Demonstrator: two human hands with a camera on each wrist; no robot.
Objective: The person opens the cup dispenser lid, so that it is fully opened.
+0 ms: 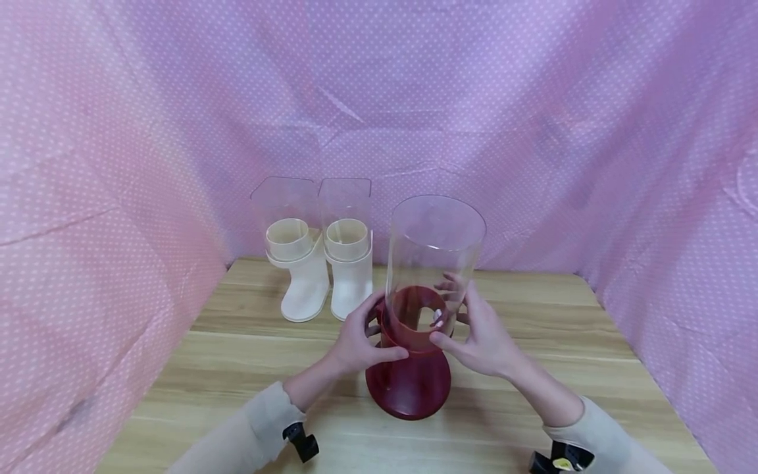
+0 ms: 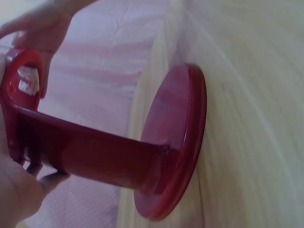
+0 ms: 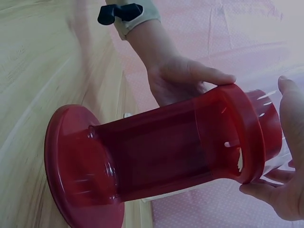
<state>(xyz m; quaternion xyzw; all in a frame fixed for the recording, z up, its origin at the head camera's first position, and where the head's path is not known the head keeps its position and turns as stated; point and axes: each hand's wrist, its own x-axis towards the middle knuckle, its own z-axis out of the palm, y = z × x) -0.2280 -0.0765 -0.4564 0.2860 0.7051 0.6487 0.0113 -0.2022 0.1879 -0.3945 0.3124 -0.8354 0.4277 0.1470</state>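
A red stand (image 1: 408, 388) with a round foot rests upright on the table, its collar tipped a little toward the camera. Rising from that collar is a tall, clear, open-topped cylinder (image 1: 438, 247), its lower end around a red inner ring. My left hand (image 1: 360, 339) grips the stand's collar from the left, thumb along the front rim. On the other side, my right hand (image 1: 482, 336) holds the clear cylinder low down, thumb in front and fingers behind. In the right wrist view the stand's column (image 3: 156, 147) shows between both hands.
Two cream-white stands (image 1: 304, 289) (image 1: 352, 283) with clear angular containers (image 1: 288, 197) (image 1: 345, 196) stand side by side at the back left. Pink dotted cloth (image 1: 379, 79) hangs behind and along both sides of the wooden table (image 1: 237, 368).
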